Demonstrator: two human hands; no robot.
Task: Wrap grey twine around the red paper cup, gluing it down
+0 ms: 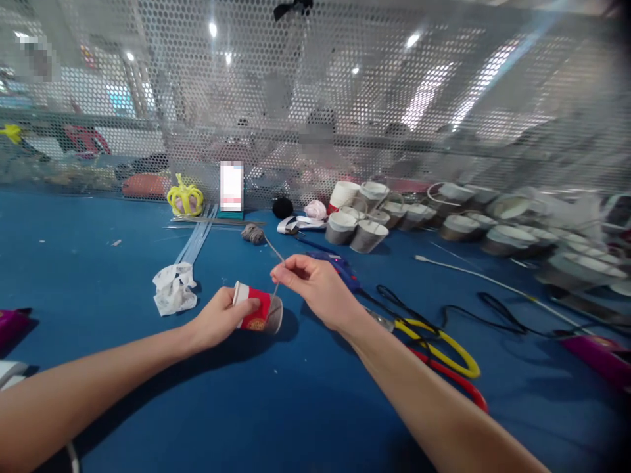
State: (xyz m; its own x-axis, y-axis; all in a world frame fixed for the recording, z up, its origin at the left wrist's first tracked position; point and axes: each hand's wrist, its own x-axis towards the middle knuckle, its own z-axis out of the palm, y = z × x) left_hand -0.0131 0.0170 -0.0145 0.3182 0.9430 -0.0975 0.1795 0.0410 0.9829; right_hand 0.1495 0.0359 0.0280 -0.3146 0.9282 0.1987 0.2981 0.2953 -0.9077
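Note:
My left hand (229,312) is closed around a red and white paper cup (259,303), which lies tilted on its side above the blue table. Grey yarn (272,315) is wound round one end of the cup. My right hand (308,279) pinches the strand of grey yarn (275,249) between thumb and fingertips, just above and to the right of the cup. From there the strand runs back to a small grey yarn ball (253,233) on the table.
Scissors with yellow and red handles (438,345) and a blue glue gun (340,268) lie right of my right hand, among black cables. Several grey-wrapped cups (369,235) stand at the back right. Crumpled white paper (175,289) lies left, a phone (231,186) stands by the mesh screen (276,98).

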